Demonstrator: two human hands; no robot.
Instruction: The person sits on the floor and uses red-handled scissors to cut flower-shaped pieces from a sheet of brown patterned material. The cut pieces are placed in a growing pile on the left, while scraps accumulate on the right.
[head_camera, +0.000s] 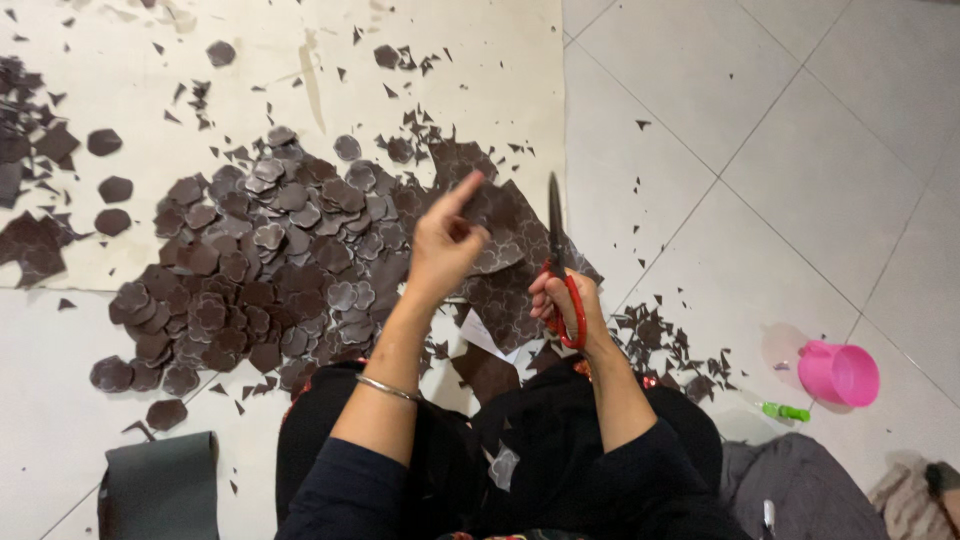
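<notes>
Right hand (566, 308) grasping red scissors (560, 262), blades up. Left hand (443, 243) raised, fingers half curled, holding nothing. Risk: blade tip near left hand, possible cut; flower cutouts pile (250, 270) on floor may scatter.

The scissors (560, 270) have red handles and dark blades, and just left of them the sheet (505, 250) is dark brown, printed with pale flower-shaped outlines. Further left of the scissors, the heap of cut flower shapes (260, 270) is the same dark brown, lying on a cream mat (250, 60), while the floor tiles (780, 150) are whitish grey. Well right of the scissors stand a bright pink cup (840, 373) and a green-capped tube (785, 411).
</notes>
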